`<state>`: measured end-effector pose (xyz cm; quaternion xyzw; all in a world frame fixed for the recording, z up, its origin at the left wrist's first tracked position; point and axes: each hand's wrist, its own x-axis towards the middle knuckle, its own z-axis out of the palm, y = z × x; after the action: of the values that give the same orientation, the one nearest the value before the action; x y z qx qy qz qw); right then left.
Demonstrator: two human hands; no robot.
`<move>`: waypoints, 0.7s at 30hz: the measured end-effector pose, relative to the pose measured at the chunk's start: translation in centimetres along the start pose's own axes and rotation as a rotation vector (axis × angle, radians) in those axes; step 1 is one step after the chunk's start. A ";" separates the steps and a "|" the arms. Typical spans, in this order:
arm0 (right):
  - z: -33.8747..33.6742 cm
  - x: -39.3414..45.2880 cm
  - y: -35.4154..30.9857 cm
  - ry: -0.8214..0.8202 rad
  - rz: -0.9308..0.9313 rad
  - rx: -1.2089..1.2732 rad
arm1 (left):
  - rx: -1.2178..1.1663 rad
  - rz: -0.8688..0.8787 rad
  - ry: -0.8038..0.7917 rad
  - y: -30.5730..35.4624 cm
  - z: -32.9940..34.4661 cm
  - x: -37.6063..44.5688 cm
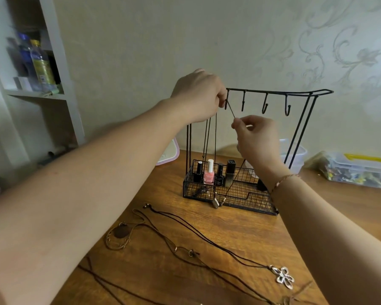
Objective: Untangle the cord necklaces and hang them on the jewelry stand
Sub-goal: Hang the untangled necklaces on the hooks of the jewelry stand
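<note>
A black wire jewelry stand (273,92) with several hooks and a mesh basket base (246,201) stands on the wooden table (207,225). My left hand (198,95) is raised at the stand's leftmost hook (227,102) and pinches a dark cord necklace (215,137) whose strands hang down toward the basket, small pendants (216,203) at the bottom. My right hand (253,133) pinches the same cord's other end just below and right of that hook. Other cord necklaces lie on the table: one with a silver flower pendant (284,278), one with a brown oval pendant (120,233).
Nail polish bottles (209,176) stand in the basket's left part. A clear plastic box (295,157) sits behind the stand, a container of small items (361,172) at the far right, a pink-rimmed white object (169,153) at the left. A white shelf (35,93) with bottles stands left.
</note>
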<state>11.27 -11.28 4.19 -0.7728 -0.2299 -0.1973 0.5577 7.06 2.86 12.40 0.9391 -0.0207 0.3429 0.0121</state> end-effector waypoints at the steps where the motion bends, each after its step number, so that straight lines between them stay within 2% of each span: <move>1: 0.2 -0.2 0.5 -0.014 0.002 -0.048 | 0.012 0.023 -0.010 -0.1 0.1 -0.2; 4: 1.3 -1.4 2.3 -0.140 0.035 -0.152 | -0.010 0.042 0.025 -0.5 0.7 -0.8; 7: 2.3 -2.8 3.2 -0.409 0.093 -0.129 | -0.060 0.018 0.062 -0.6 1.5 -1.7; 10: 3.1 -4.2 4.0 -0.613 0.088 -0.242 | -0.066 0.011 0.053 -0.2 2.6 -3.0; 13: 3.3 -5.7 5.2 -0.545 0.022 -0.325 | -0.036 0.044 0.091 0.3 3.6 -4.5; 16: 2.6 -7.0 5.5 -0.539 -0.041 -0.222 | 0.019 0.085 0.123 1.0 4.5 -5.7; 18: 2.3 -8.2 5.8 -0.621 -0.143 -0.230 | -0.075 0.083 0.002 1.8 5.0 -6.7; 21: 2.0 -9.9 7.1 -0.712 -0.350 -0.365 | -0.284 0.114 -0.379 2.6 5.4 -7.9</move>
<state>7.36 -12.68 -7.41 -0.8278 -0.4968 -0.0478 0.2562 4.37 0.34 3.21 0.9729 -0.1234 0.1541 0.1208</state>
